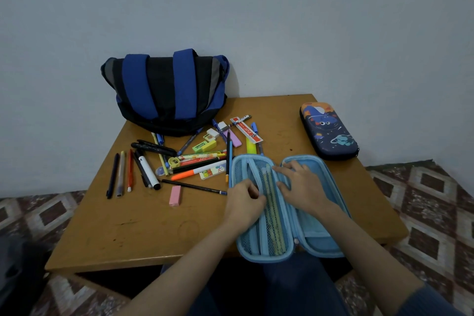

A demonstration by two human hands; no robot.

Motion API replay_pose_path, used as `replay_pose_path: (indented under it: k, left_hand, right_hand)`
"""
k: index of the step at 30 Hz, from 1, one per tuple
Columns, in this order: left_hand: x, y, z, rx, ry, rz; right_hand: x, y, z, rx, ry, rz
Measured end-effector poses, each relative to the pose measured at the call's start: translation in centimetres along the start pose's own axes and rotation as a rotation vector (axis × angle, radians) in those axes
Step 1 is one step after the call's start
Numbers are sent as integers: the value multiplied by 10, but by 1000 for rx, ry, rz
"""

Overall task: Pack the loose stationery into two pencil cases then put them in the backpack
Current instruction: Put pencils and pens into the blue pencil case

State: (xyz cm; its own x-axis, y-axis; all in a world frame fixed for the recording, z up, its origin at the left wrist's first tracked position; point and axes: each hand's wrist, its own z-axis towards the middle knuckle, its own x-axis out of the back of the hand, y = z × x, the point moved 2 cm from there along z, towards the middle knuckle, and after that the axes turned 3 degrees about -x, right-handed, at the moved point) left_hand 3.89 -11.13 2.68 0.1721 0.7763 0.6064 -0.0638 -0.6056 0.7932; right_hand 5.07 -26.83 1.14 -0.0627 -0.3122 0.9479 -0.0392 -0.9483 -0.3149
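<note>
A light blue pencil case (323, 238) lies open flat at the table's front right. Two yellow pencils (275, 218) sit under the mesh pocket of its left half. My left hand (243, 200) has curled fingers on that mesh beside the pencils; whether it pinches anything is unclear. My right hand (300, 185) rests with spread fingers on the case's middle spine. A second, dark blue space-print case (329, 131) lies closed at the back right. The blue and black backpack (166, 90) stands at the back left against the wall. Loose pens, pencils, markers, erasers and a ruler (246, 129) are scattered between them.
The wooden table (133, 226) is small and low, with patterned floor around it. A pink eraser (175, 195) and a black-capped white marker (148, 170) lie left of the open case. My knees are under the front edge.
</note>
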Motion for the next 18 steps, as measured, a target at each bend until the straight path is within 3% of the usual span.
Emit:
replay_pose_path:
  k: [6, 12, 18]
  left_hand:
    - [1, 1, 3, 123, -14, -301]
    - [18, 0, 14, 160, -93, -401]
    - [79, -28, 32, 10, 219, 42]
  right_hand:
    - [-1, 1, 0, 8, 17, 21]
    - [-1, 0, 1, 5, 16, 10]
    - [0, -1, 1, 1, 3, -5]
